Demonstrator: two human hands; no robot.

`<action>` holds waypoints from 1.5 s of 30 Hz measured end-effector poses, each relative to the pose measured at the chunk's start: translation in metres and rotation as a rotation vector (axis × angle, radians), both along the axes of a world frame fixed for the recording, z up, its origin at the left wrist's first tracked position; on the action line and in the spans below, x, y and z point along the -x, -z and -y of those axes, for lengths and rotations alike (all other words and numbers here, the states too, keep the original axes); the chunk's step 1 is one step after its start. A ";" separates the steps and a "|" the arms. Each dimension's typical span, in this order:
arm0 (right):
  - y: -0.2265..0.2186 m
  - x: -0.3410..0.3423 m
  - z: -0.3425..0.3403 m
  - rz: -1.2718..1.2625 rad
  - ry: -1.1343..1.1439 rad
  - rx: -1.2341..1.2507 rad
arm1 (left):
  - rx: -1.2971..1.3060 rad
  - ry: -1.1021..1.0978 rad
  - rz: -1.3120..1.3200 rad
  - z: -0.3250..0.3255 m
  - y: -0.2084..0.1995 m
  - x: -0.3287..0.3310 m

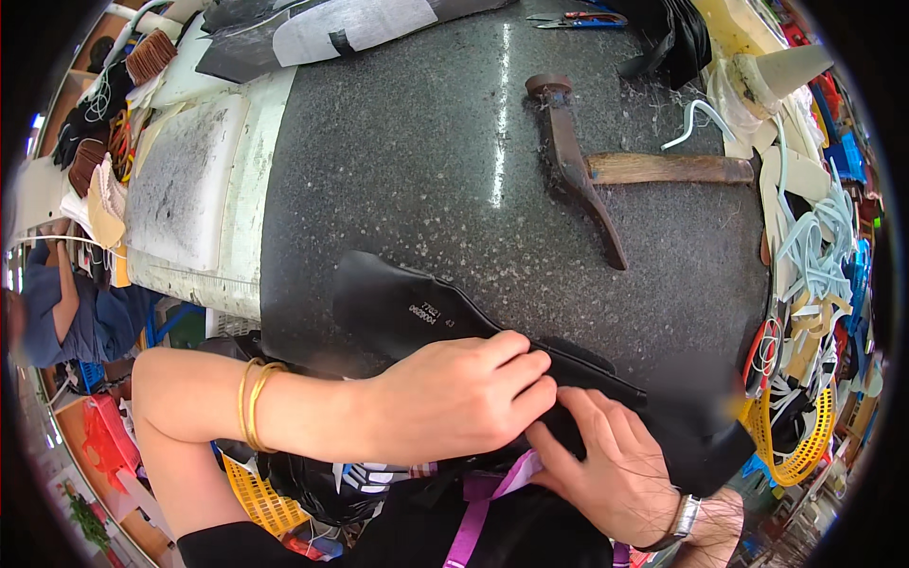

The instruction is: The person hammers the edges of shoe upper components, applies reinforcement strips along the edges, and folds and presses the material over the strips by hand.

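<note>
A black leather-like piece (pixel 388 301) with pale printed marks lies across the near edge of the dark worktop, one end spread flat to the left. My left hand (pixel 473 393) is closed on its near edge, fingers curled and knuckles up. Close beside it, my right hand (pixel 611 459) grips the same piece, fingers bent over the edge and thumb toward the left hand. The fingertips of both hands are partly hidden. A folded strip or seam (pixel 587 364) of the piece runs to the right beyond the fingers. Purple strap (pixel 473 521) hangs below the hands.
A hammer (pixel 568 142) with a wooden handle (pixel 663 168) lies on the dark worktop (pixel 407 151). Thread snips (pixel 578 19) and black pieces (pixel 256 43) lie at the far side. A white board (pixel 185 180) is left; a yellow basket (pixel 822 445) hangs right. Another person (pixel 76 303) sits far left.
</note>
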State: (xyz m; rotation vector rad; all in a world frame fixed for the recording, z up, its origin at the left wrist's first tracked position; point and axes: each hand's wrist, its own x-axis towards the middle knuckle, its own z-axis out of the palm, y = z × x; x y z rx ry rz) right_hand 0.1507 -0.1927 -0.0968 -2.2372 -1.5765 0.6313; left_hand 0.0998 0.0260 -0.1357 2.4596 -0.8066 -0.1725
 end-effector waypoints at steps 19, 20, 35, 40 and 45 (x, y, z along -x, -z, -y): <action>0.000 -0.025 -0.007 0.088 -0.118 0.173 | 0.081 0.029 -0.163 -0.002 -0.006 -0.032; 0.003 -0.024 -0.007 0.090 -0.114 0.172 | 0.083 0.012 -0.151 -0.003 -0.004 -0.032; 0.007 -0.007 0.001 0.225 -0.116 0.015 | -0.123 0.120 0.164 -0.017 0.004 0.016; 0.015 -0.022 0.018 0.074 -0.060 -0.076 | -0.178 -0.022 -0.049 0.008 -0.012 0.015; 0.012 -0.023 0.019 0.082 -0.063 -0.022 | 0.074 -0.022 -0.387 0.019 -0.011 -0.022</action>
